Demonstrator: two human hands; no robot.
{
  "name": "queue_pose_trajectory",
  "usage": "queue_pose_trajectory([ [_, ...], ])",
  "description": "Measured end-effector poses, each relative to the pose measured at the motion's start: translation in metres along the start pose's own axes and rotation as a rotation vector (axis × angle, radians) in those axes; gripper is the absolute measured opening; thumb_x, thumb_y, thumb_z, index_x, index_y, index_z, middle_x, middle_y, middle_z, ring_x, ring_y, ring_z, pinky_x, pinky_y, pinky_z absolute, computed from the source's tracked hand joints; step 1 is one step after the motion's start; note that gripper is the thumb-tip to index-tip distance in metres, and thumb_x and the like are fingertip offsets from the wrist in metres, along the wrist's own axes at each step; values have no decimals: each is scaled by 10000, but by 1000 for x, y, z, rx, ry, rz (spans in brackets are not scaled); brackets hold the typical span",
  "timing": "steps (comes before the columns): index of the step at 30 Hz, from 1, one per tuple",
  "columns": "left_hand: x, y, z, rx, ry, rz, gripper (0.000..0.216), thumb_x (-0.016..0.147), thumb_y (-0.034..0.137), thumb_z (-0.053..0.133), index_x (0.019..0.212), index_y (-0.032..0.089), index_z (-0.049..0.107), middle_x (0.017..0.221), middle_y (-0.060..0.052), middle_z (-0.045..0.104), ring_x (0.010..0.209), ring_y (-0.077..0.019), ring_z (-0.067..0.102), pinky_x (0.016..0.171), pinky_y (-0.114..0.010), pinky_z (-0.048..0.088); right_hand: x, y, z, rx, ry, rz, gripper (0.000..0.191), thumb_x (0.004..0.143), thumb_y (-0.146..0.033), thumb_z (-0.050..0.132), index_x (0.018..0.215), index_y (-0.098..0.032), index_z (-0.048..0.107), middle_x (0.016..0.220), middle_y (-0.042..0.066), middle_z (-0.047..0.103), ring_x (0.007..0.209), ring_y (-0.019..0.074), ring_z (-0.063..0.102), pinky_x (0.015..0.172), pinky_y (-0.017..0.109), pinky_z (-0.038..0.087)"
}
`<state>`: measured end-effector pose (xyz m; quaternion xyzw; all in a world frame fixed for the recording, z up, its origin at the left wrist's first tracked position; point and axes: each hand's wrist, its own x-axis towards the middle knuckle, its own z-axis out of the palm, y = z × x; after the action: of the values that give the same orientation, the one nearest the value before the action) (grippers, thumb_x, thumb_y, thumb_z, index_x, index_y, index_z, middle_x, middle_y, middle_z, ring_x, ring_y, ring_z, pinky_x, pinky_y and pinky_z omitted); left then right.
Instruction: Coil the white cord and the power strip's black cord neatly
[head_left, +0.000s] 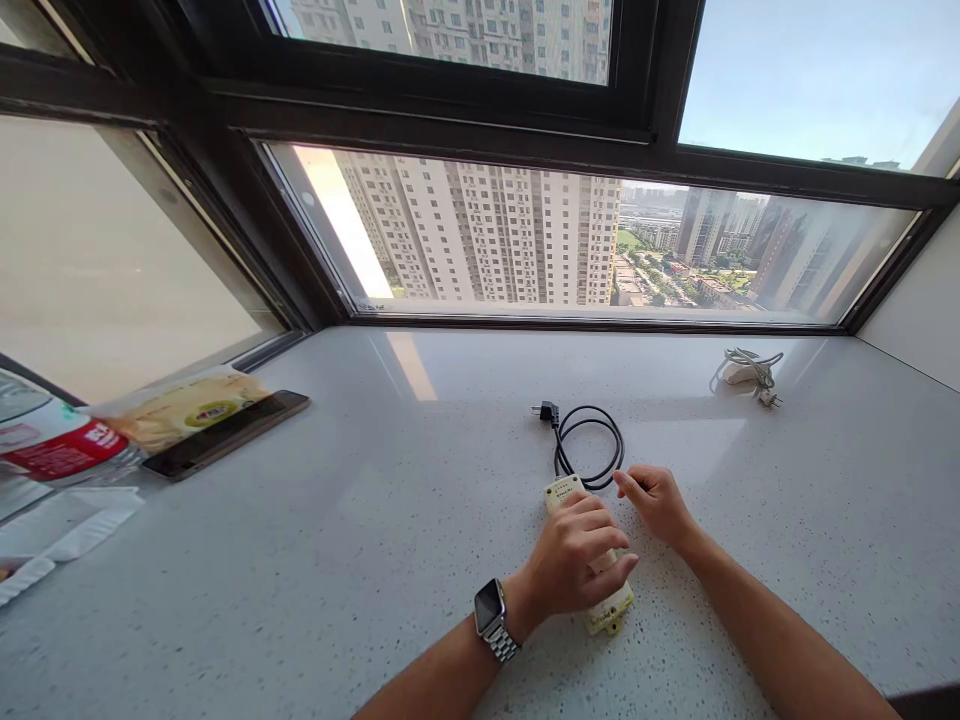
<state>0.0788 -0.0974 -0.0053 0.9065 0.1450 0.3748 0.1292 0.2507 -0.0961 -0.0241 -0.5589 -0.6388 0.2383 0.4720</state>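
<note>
A cream-white power strip [561,490] lies at a slant on the speckled countertop, its lower end yellowed. My left hand [577,550], a watch on its wrist, lies across the strip's middle with bent fingers over it and the thumb held out to the right. The hand hides most of the strip's top face. From the strip's far end runs a black power cord [592,412], looped into a coil, with its plug [549,412] lying to the left. My right hand [656,502] is closed, thumb and forefinger pinched at the coil's lower right edge.
A white charger with a bundled cord [746,370] lies at the back right. To the left are a phone [225,435], a yellow packet [187,405], a red-labelled bottle [67,445] and a white plastic tray [75,525]. Dark-framed windows [487,322] border the countertop [337,560].
</note>
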Motion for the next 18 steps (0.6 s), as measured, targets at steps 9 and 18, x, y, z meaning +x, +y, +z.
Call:
queue_pose_trajectory([
  [9, -6, -19, -5, -87, 312, -64, 405, 882, 254, 490, 498, 172, 390, 392, 68, 305, 358, -53, 227, 390, -221, 201, -1, 1, 0, -1, -2, -86, 542, 874, -557, 462, 508, -162, 515, 460, -23, 416, 435, 88, 332, 444, 231, 263],
  [18, -3, -5, -4, -101, 412, 52, 347, 887, 469, 440, 1058, 187, 548, 834, -63, 560, 726, -174, 540, 621, -299, 438, -9, -29, 5, -51, -57, -412, 424, 876, -581, 495, 759, -195, 623, 728, 55, 624, 684, 177, 545, 630, 310, 440],
])
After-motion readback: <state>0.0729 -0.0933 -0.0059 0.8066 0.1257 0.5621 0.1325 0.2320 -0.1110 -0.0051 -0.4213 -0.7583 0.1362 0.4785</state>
